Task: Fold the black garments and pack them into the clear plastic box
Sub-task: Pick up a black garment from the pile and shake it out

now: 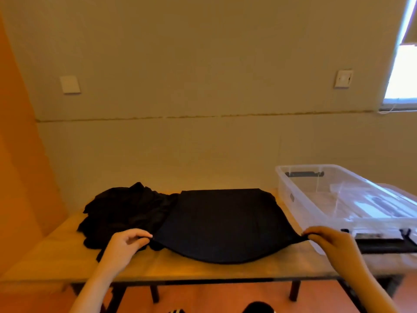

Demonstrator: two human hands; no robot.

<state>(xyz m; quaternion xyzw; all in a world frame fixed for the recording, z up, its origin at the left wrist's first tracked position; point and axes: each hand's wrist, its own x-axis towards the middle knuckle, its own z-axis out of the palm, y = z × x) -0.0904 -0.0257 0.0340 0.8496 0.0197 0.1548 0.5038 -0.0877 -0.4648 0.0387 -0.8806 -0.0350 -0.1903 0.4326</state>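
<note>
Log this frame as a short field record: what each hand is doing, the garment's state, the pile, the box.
left hand: left hand pinches the near left corner of the flat black garment
right hand: right hand pinches its near right corner
garment: spread on the wooden table, near edge lifted
pile: crumpled heap of black clothes left of it
box: clear plastic box at right, lid off, no black garment inside

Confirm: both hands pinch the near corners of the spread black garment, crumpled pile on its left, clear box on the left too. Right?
Not quite. In the head view the clear box stands right of the spread garment; the rest holds.
</note>
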